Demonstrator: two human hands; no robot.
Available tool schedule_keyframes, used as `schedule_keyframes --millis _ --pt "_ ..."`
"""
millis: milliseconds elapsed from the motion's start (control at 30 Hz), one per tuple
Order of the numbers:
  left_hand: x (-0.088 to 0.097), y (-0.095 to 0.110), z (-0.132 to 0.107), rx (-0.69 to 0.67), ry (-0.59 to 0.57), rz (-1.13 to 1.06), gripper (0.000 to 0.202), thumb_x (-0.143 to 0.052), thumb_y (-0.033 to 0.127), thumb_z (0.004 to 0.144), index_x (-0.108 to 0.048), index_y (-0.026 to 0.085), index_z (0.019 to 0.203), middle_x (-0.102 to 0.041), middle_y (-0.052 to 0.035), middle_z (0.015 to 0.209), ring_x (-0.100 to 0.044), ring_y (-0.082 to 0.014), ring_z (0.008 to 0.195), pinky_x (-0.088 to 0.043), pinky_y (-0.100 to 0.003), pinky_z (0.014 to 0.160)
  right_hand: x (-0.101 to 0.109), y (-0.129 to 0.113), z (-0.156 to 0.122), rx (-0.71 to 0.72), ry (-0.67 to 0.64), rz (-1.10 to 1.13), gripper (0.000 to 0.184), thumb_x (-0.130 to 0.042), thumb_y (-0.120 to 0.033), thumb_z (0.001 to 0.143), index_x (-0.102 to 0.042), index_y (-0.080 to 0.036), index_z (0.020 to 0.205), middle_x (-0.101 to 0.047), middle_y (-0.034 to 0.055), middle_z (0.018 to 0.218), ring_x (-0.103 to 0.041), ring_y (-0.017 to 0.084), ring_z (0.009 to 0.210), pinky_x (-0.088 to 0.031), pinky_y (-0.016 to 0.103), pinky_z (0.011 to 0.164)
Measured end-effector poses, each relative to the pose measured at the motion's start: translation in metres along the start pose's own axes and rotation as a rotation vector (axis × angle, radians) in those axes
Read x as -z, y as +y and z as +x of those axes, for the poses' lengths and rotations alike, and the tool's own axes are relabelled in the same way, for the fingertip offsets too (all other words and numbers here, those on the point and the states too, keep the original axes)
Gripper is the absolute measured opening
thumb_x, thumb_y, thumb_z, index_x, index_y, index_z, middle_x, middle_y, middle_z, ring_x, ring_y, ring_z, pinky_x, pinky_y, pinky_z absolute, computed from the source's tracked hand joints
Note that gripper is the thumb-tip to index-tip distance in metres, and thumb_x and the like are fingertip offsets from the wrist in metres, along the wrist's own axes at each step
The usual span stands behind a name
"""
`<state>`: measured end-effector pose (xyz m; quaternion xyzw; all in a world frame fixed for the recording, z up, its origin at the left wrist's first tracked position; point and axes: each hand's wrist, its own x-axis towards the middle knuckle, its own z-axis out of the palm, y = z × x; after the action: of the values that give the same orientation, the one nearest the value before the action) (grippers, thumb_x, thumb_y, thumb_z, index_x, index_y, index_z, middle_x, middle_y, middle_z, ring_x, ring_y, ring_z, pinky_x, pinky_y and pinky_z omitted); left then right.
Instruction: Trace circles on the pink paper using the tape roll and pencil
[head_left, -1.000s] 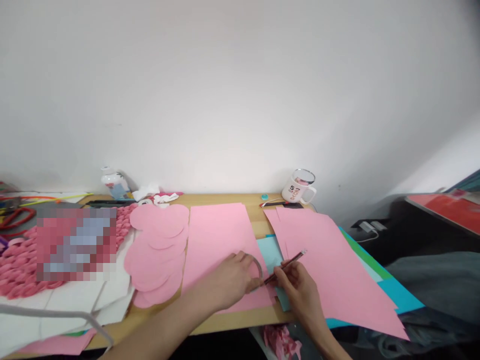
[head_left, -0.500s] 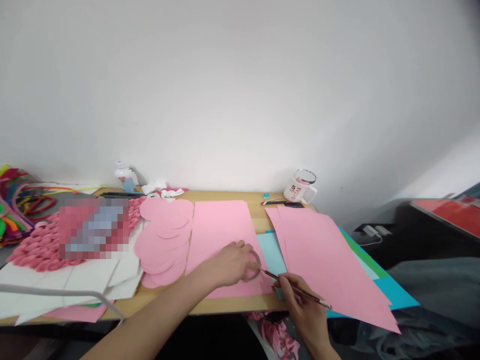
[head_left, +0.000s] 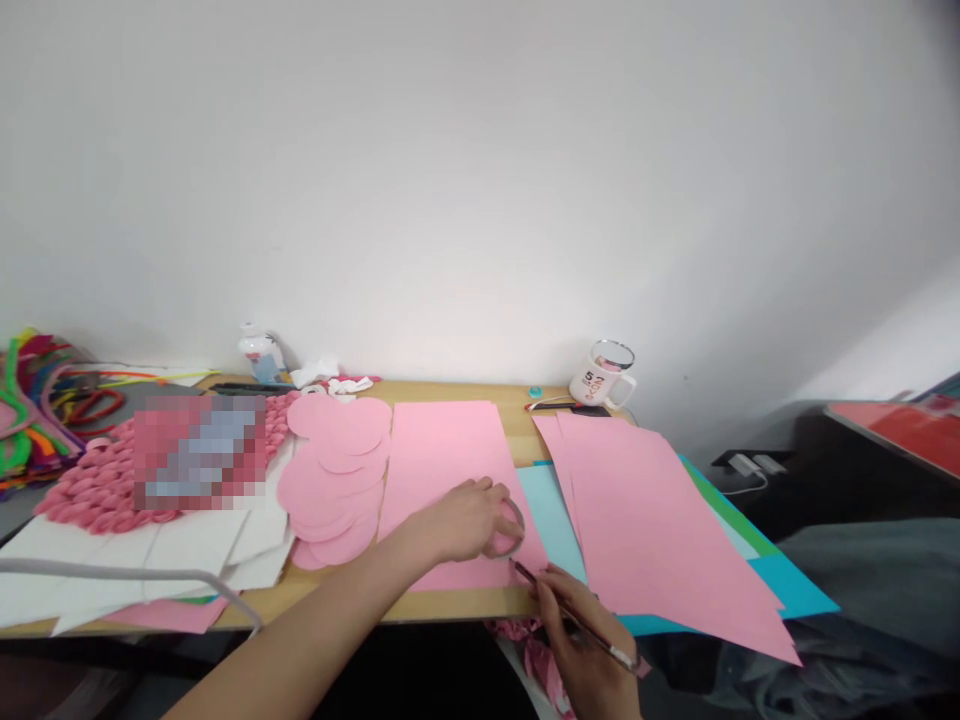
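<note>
My left hand (head_left: 461,520) presses a round tape ring (head_left: 514,527) flat on a pink paper sheet (head_left: 450,460) lying on the wooden desk (head_left: 517,410); its fingers curl over the ring. My right hand (head_left: 581,635) is closed on a dark pencil (head_left: 570,618). The pencil tip touches the pink sheet at the ring's lower right edge. The hand sits at the desk's near edge, partly below it.
Pink paper circles (head_left: 337,470) overlap left of the sheet. A stack of pink sheets (head_left: 660,520) over blue and green paper (head_left: 795,590) lies to the right. A white mug (head_left: 604,378) stands at the back. Pink braided material (head_left: 97,490), white sheets and pipe cleaners (head_left: 37,400) fill the left.
My right hand has swung the pencil round the ring, from its right side down to its lower right, and dropped toward the desk edge. My left hand stays on the ring.
</note>
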<state>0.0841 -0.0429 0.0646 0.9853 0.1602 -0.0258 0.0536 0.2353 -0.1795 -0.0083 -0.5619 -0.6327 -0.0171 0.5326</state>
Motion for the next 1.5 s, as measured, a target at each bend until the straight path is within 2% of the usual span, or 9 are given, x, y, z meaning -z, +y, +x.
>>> schedule_keyframes --millis 267,500,667,800,933,1100,1200,1300,1500 --pt "0.003 0.0 0.004 0.107 -0.047 -0.041 0.026 -0.063 0.03 0.081 -0.064 0.032 0.107 -0.054 -0.0047 0.111 -0.048 -0.0207 0.093 -0.035 -0.029 0.076 -0.014 -0.013 -0.004 0.192 -0.108 -0.034 0.014 -0.053 -0.023 0.09 -0.066 -0.021 0.093 -0.073 0.006 0.085 -0.071 0.021 0.084 -0.058 0.032 0.078" --pt "0.007 -0.002 0.005 0.121 -0.087 -0.065 0.028 -0.067 0.028 0.076 -0.065 0.034 0.104 -0.052 -0.0024 0.115 -0.048 -0.0195 0.094 -0.036 -0.029 0.078 -0.027 -0.023 0.001 0.339 -0.321 0.03 0.04 -0.041 -0.014 0.09 -0.054 -0.022 0.127 -0.07 0.0114 0.09 -0.069 0.023 0.076 -0.057 0.032 0.06" --pt "0.008 -0.001 0.006 0.122 -0.097 -0.052 0.031 -0.065 0.028 0.078 -0.063 0.036 0.107 -0.053 -0.0023 0.111 -0.047 -0.0189 0.093 -0.035 -0.028 0.076 -0.029 -0.009 -0.016 0.306 -0.277 -0.043 0.031 -0.041 -0.016 0.091 -0.062 -0.023 0.114 -0.071 0.0097 0.084 -0.069 0.022 0.07 -0.056 0.031 0.058" --pt "0.01 -0.001 0.004 0.111 -0.092 -0.063 0.027 -0.065 0.029 0.079 -0.064 0.034 0.106 -0.053 -0.0033 0.107 -0.047 -0.019 0.09 -0.035 -0.027 0.074 -0.002 0.005 -0.019 0.137 -0.307 -0.057 0.022 -0.046 -0.026 0.091 -0.067 -0.025 0.099 -0.073 0.0073 0.083 -0.071 0.021 0.071 -0.057 0.028 0.059" --pt "0.007 0.001 -0.001 0.093 -0.041 -0.063 0.023 -0.065 0.032 0.081 -0.065 0.032 0.105 -0.054 -0.0054 0.105 -0.047 -0.0207 0.089 -0.036 -0.03 0.074 0.026 0.016 0.02 -0.277 -0.279 0.06 0.025 -0.059 -0.044 0.082 -0.067 -0.021 0.087 -0.072 0.0058 0.075 -0.071 0.021 0.069 -0.059 0.025 0.06" --pt "-0.003 0.011 -0.007 0.101 0.063 -0.007 0.015 -0.049 0.02 0.09 -0.063 0.023 0.094 -0.058 -0.0079 0.099 -0.05 -0.0215 0.092 -0.038 -0.031 0.073 0.001 0.024 0.106 -0.57 -0.286 0.387 0.041 -0.062 -0.056 0.075 -0.062 -0.016 0.082 -0.069 0.0065 0.078 -0.071 0.022 0.072 -0.059 0.034 0.069" --pt "-0.006 0.017 -0.007 0.097 0.06 0.071 0.017 -0.049 0.019 0.089 -0.06 0.021 0.103 -0.059 -0.0099 0.101 -0.051 -0.024 0.096 -0.039 -0.033 0.076 -0.04 0.02 0.142 -0.566 -0.447 0.595 0.042 -0.062 -0.056 0.074 -0.06 -0.015 0.085 -0.069 0.0076 0.08 -0.069 0.021 0.074 -0.058 0.037 0.073" --pt "-0.005 0.021 -0.003 0.126 0.032 0.08 0.02 -0.049 0.017 0.088 -0.058 0.019 0.106 -0.059 -0.0108 0.104 -0.053 -0.025 0.096 -0.04 -0.035 0.077 -0.075 0.007 0.159 -0.49 -0.752 0.712 0.032 -0.061 -0.045 0.078 -0.058 -0.017 0.092 -0.068 0.0024 0.074 -0.066 0.016 0.066 -0.056 0.033 0.069" --pt "0.005 0.027 0.0 0.196 -0.012 0.012 0.022 -0.046 0.007 0.081 -0.059 0.017 0.096 -0.061 -0.011 0.102 -0.057 -0.027 0.094 -0.044 -0.036 0.07 -0.096 -0.005 0.168 -0.232 -1.351 0.646 0.013 -0.056 -0.024 0.082 -0.063 -0.019 0.092 -0.067 -0.0017 0.072 -0.063 0.013 0.068 -0.051 0.024 0.065"
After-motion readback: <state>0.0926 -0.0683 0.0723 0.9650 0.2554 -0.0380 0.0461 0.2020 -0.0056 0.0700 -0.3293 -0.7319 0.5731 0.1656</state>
